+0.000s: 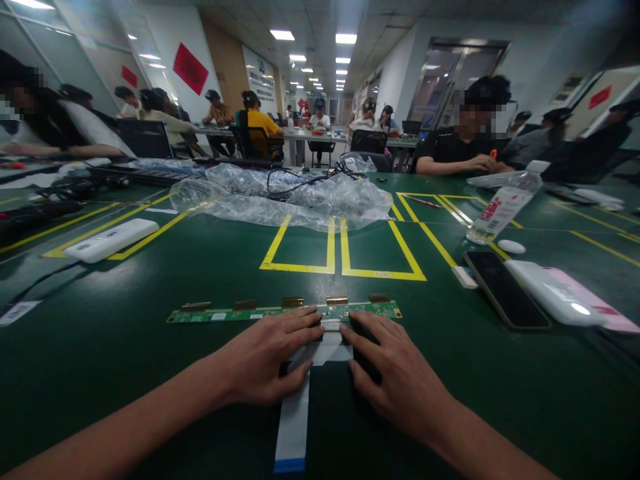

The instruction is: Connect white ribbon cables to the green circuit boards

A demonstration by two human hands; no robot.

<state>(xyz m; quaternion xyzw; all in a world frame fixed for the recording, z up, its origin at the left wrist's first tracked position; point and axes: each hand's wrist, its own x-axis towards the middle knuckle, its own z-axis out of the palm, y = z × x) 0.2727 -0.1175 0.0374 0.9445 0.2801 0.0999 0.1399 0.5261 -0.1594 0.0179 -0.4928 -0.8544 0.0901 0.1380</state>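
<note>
two hands (pixel 273 357) touch the white ribbon cable (pixel 295 420) and green board (pixel 270 313)

A long, narrow green circuit board (pixel 220 316) and a flat white ribbon cable (pixel 295 427) with a blue end lie on the green bench (pixel 200 413).

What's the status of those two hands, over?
Left hand and right hand at white ribbon cable, by green circuit strip. Crumpled clear plastic beyond, apart from strip.
</note>
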